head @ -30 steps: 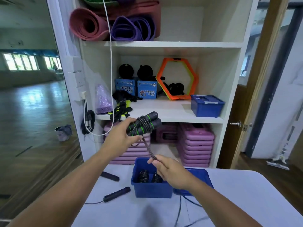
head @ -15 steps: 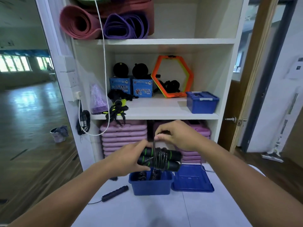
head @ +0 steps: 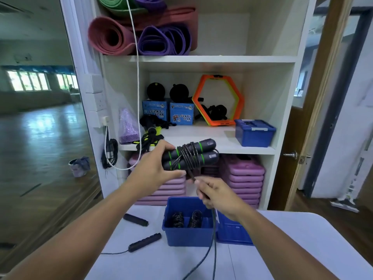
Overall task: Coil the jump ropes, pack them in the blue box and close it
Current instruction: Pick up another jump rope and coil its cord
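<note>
Jump rope: centre of frame, held above the table — two black handles with green bands side by side, cord wound several turns round their middle.
Left hand: left of centre, fingers and thumb curled round the handle ends.
Right hand: just below the bundle, pinching the cord close to the wraps; slack tail dropping to the lower edge.
Step in hand: winding; best with cord taut, turns laid close between the green bands, handles clamped parallel, end tucked under a turn.
Blue box: lower centre on the table, open, coiled ropes inside; lid flat just to its right.
Around: second rope uncoiled at lower left; lidded shelf box at mid right.
In the way: slack tail hanging across the box's right corner — likely to snag rim or lid.
</note>
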### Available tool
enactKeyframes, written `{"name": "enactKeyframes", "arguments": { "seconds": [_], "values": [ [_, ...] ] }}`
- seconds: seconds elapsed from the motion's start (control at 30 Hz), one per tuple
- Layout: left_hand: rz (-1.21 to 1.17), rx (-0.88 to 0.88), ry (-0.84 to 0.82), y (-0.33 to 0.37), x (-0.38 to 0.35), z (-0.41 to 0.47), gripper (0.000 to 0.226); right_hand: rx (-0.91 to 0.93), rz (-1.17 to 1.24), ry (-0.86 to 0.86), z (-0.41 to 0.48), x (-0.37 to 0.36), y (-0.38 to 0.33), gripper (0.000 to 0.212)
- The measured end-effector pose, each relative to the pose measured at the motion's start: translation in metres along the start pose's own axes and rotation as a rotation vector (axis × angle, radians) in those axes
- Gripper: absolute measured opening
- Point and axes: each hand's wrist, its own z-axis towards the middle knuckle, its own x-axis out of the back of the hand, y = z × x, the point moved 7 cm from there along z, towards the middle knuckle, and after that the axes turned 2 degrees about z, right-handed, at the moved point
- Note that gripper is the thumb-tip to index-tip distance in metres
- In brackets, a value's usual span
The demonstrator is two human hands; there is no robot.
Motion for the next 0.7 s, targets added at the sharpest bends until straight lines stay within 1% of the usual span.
{"name": "enactKeyframes", "arguments": {
  "seconds": [0.07, 0.13, 0.23, 0.33, 0.43, 0.53, 0.6, 0.63, 0.7],
  "values": [
    [0.189, -0.005, 0.026, -0.019, -0.001, 0.009, 0.051, -0.019, -0.167, -0.039, -0.002, -0.01, 0.006, 0.029],
    [0.431, -0.025, 0.02, -0.036, -0.004, 0.018, 0.052, -0.079, -0.307, -0.079, -0.006, -0.016, 0.017, 0.022],
    [0.74, 0.043, -0.111, -0.066, -0.01, 0.026, 0.055, -0.1, -0.587, -0.133, -0.012, -0.016, 0.022, 0.023],
    [0.879, 0.053, -0.229, -0.085, -0.016, 0.02, 0.05, -0.008, -0.836, -0.152, -0.016, -0.014, 0.004, 0.027],
    [0.881, -0.027, -0.364, -0.084, -0.039, 0.003, 0.05, 0.165, -1.016, -0.056, -0.01, -0.004, -0.035, 0.029],
    [0.743, -0.081, -0.49, -0.06, -0.065, -0.02, 0.053, 0.305, -1.124, 0.063, 0.002, 0.01, -0.07, 0.026],
    [0.595, -0.073, -0.517, -0.038, -0.073, -0.034, 0.053, 0.331, -1.121, 0.045, 0.011, 0.019, -0.081, 0.024],
    [0.523, -0.085, -0.505, -0.026, -0.073, -0.04, 0.053, 0.347, -1.096, 0.015, 0.013, 0.021, -0.084, 0.022],
    [0.399, -0.108, -0.46, -0.009, -0.07, -0.049, 0.059, 0.342, -0.968, -0.03, 0.017, 0.03, -0.084, 0.016]
  ]
}}
